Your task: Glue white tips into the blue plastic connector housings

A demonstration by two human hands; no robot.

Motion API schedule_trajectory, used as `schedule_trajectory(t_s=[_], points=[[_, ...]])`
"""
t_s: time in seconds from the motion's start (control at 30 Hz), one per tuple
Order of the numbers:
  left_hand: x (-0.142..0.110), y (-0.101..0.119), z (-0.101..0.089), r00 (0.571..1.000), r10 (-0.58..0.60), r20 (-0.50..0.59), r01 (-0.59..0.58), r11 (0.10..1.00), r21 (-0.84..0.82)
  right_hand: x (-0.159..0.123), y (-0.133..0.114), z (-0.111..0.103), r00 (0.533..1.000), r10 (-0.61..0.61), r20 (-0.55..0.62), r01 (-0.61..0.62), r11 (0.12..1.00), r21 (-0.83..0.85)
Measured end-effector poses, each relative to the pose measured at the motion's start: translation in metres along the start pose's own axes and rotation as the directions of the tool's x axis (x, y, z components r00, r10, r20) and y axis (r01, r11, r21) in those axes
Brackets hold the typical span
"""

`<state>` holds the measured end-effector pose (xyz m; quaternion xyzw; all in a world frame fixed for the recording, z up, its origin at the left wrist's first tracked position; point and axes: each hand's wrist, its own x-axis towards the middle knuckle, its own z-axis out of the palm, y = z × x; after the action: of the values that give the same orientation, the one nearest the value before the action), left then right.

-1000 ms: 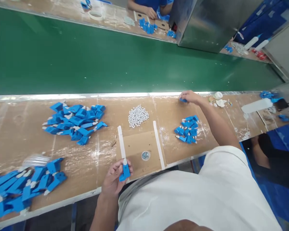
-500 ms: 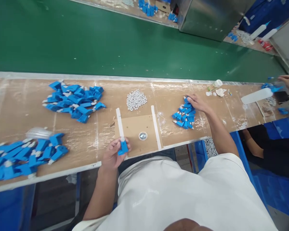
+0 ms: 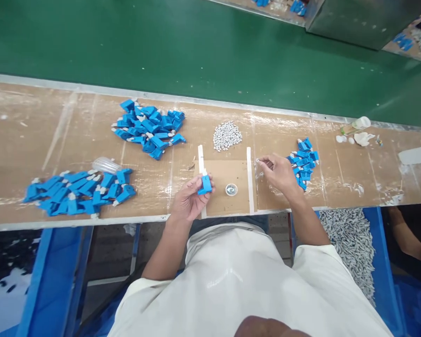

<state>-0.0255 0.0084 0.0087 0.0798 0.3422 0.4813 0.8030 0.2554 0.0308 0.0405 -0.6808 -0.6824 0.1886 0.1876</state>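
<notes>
My left hand [image 3: 192, 197] holds a blue plastic piece [image 3: 206, 184] with a white tip pointing up, over the left tape strip [image 3: 201, 159]. Just right of the other tape strip [image 3: 250, 180], my right hand [image 3: 278, 174] has thumb and forefinger pinched together; whatever is at the fingertips is too small to make out. Between the hands, a small round dish [image 3: 231, 189] with something shiny inside sits on a cardboard sheet [image 3: 224, 171]. Beyond it lies a heap of small whitish parts [image 3: 227, 135]. A small pile of blue pieces [image 3: 306, 159] is beside my right hand.
Two larger piles of blue pieces lie leftward, one farther back [image 3: 149, 126] and one nearer [image 3: 80, 193], beside a clear plastic bag [image 3: 105, 164]. A capped bottle [image 3: 356, 125] lies at right. A green surface [image 3: 182, 51] runs behind the table; a blue bin [image 3: 382, 262] of grey parts stands below.
My right hand has left the small blue pile and moved left to the tape strip, fingers pinched. The left hand still holds its blue piece. The view has shifted.
</notes>
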Motion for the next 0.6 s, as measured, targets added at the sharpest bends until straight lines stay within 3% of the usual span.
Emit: schedule_trajectory(t_s=[0.13, 0.23, 0.4, 0.6], points=[[0.011, 0.003, 0.008, 0.996, -0.083, -0.015, 0.083, 0.996, -0.036, 0.002, -0.007, 0.014, 0.997, -0.07, 0.029, 0.065, 0.988, 0.14], [0.019, 0.005, 0.013, 0.991, -0.124, -0.045, 0.121, 0.991, -0.065, 0.019, -0.011, 0.033, 0.995, -0.094, -0.029, 0.098, 0.978, 0.187], [0.024, 0.007, 0.016, 0.982, -0.175, -0.074, 0.169, 0.983, -0.078, 0.065, -0.006, 0.055, 0.987, -0.111, -0.112, 0.118, 0.992, 0.054], [0.025, 0.004, 0.015, 0.982, -0.173, -0.068, 0.168, 0.982, -0.084, 0.089, -0.001, 0.054, 0.976, -0.218, -0.02, 0.216, 0.975, -0.055]])
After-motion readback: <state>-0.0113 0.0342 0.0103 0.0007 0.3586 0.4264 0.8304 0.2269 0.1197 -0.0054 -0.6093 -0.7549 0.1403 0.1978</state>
